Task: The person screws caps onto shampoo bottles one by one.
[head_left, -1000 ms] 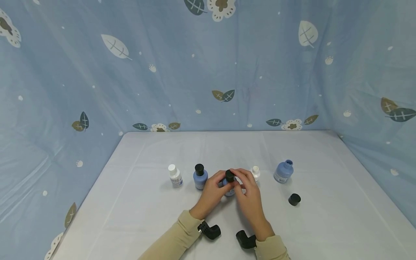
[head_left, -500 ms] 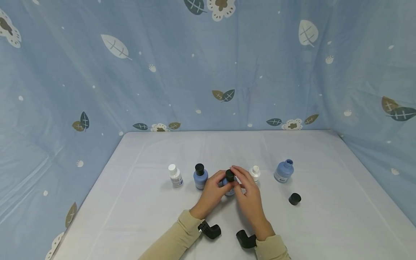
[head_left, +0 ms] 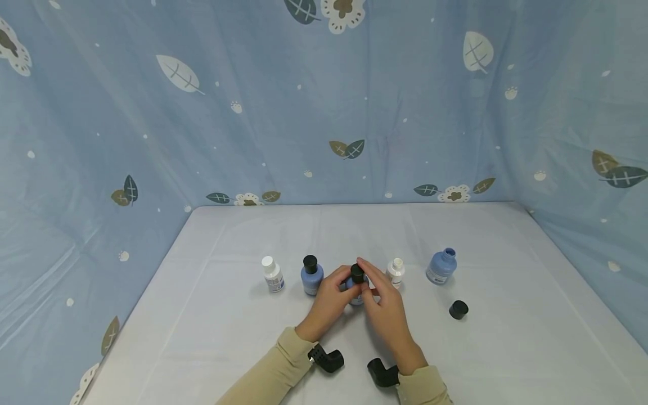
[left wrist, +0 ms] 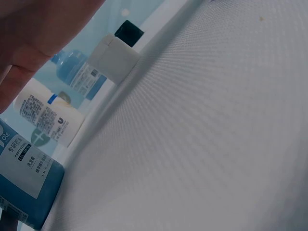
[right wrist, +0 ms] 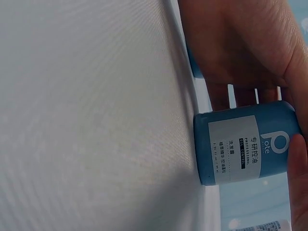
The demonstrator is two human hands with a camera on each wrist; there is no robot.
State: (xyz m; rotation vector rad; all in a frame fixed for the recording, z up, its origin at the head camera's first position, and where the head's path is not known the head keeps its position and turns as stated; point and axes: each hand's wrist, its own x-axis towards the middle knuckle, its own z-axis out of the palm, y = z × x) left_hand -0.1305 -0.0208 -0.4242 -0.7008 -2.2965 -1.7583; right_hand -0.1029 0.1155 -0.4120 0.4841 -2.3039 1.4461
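Blue bottle (right wrist: 248,144), upright on the bench (head_left: 238,343) between left hand (head_left: 329,298) and right hand (head_left: 388,306), both clasped round it; fingers (head_left: 374,274) partly hide its shoulders; the left wrist view crops its top.

A leaf-printed blue curtain (head_left: 283,124) hangs behind; a white cloth (head_left: 217,337) lies in front.

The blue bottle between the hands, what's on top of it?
A black cap is on top of the blue bottle; its mouth is covered, so it can't be seen.
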